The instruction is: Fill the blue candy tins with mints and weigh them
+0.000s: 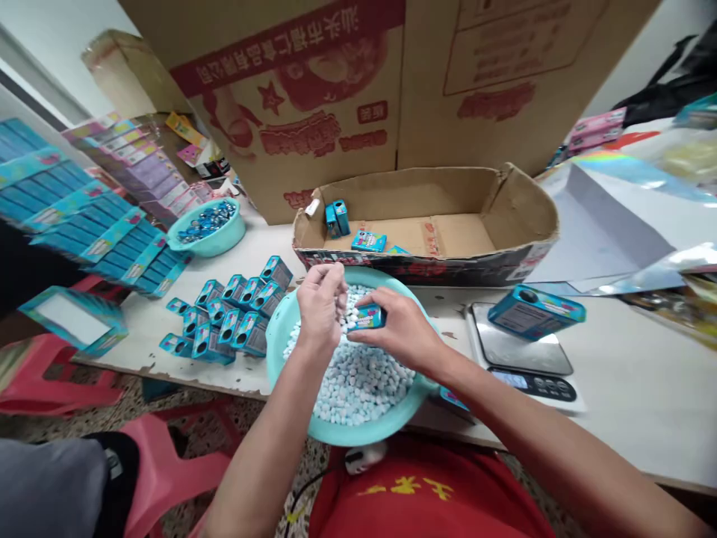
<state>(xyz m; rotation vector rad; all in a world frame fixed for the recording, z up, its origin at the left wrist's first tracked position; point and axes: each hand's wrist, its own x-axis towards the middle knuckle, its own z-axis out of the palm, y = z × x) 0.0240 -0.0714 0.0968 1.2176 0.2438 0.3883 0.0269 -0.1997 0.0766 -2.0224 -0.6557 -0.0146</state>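
Note:
Over a turquoise basin (pixel 341 431) full of small pale blue and white candies (pixel 364 385), both my hands are close together. My right hand (pixel 404 329) grips a small blue candy box (pixel 370 317), tilted with one end toward my other hand. The fingers of my left hand (pixel 322 306) are curled closed beside that end; what lies inside them is hidden. To the left, several similar boxes (pixel 232 317) stand in a group, round holes showing in their tops. On the right, a larger blue box (pixel 535 311) lies on a digital scale (pixel 526 359).
Behind the basin sits a low cardboard tray (pixel 426 267) with a few blue boxes in it, backed by a tall carton (pixel 336 97). A smaller basin (pixel 218 243) of blue wrapped pieces and stacked display boxes (pixel 84 202) are at left. Red stools (pixel 162 463) stand below the table edge.

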